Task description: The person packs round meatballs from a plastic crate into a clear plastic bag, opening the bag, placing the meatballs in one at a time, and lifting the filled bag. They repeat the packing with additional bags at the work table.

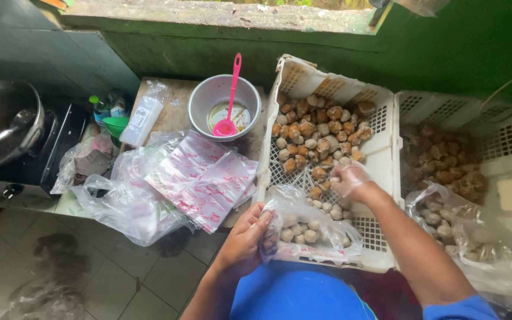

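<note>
From the head camera, your left hand (245,240) pinches the rim of a clear plastic bag (312,228), holding its mouth open over the white slotted crate (380,157). Your right hand (351,179), covered in thin plastic, is cupped around pale meatballs (312,130) in the crate, right beside the bag, so each transfer is short.

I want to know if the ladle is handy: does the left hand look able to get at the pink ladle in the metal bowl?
Probably yes. The left hand grips a clear bag, but nothing stands over the pink ladle in the metal bowl; only flat plastic bags lie between.
</note>
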{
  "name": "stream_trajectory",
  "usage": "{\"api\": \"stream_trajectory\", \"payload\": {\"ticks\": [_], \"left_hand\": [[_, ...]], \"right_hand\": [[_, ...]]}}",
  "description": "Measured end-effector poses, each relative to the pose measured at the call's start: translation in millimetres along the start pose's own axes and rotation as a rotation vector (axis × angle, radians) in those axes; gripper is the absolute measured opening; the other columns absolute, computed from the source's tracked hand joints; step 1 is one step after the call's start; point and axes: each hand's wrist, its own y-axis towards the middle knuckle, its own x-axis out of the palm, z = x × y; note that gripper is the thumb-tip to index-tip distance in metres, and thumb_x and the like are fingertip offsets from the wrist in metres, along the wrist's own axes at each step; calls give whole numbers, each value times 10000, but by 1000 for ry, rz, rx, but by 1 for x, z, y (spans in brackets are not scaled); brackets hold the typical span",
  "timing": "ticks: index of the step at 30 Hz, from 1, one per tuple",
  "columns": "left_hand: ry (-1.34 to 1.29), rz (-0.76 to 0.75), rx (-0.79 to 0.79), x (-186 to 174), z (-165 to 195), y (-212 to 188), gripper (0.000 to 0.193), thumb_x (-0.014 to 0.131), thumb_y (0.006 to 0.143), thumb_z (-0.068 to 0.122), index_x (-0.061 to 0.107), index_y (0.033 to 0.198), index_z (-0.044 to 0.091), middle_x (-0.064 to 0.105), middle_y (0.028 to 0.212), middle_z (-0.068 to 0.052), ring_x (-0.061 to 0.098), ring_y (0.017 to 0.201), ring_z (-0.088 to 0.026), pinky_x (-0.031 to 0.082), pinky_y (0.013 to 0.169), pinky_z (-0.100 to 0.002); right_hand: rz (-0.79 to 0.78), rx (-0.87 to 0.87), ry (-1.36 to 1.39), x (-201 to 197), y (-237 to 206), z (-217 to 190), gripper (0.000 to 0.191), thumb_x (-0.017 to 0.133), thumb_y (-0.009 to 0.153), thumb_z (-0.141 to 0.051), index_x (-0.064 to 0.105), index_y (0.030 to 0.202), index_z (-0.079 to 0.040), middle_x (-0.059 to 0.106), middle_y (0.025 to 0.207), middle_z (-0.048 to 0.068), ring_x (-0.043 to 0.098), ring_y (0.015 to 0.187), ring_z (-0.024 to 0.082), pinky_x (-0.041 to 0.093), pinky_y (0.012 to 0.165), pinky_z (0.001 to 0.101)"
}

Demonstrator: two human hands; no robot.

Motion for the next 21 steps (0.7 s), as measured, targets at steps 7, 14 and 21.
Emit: {"api": "stream_trajectory", "payload": {"ticks": [7,14,21], "left_hand": [[-38,-27,-6,-3,1,1,166,489,1103,191,526,1193,56,548,804,4,481,591,-66,391,516,-239],[-32,-13,-61,-4,1,4,161,497,1083,192,532,1172,63,550,843,8,468,636,-62,394,562,-236],[-19,-28,-61,-6,-1,5,155,496,1074,187,534,1140,52,547,842,-6,479,647,-74,406,569,-249]], "right_hand": [[-473,-1012,1147,-24,-113,11,209,729,947,-32,633,1126,19,655,973,114,639,819,180,609,709,345],[148,-910,599,17,-123,-15,21,706,916,-55,726,921,-49,741,1040,96,727,911,176,643,809,341],[158,-210,-227,4,-19,35,358,662,860,-67,688,1217,-55,720,1113,221,718,1002,349,573,912,403]]}}
